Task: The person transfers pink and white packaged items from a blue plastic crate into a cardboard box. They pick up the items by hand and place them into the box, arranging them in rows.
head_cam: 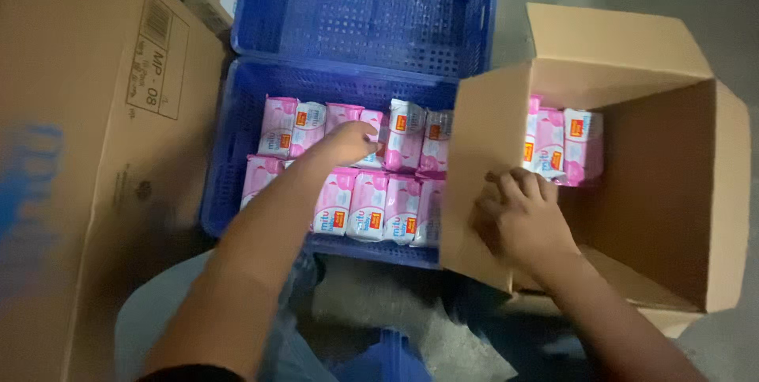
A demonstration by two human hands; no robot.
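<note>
- While the left hand (348,143) reaches into the blue crate (229,153), its fingers close on one pink packet (371,141) in the back row; the packets stand on edge in two tight rows, likely so they pack densely.
- Right hand (522,220) rests on the near flap of the open cardboard box (672,192), fingers together and curled over its edge, apparently steadying it.
- More pink packets (563,145) stand upright in the box's far corner.
- A second empty blue crate (371,10) sits behind; a large closed carton (87,153) lies left.
</note>
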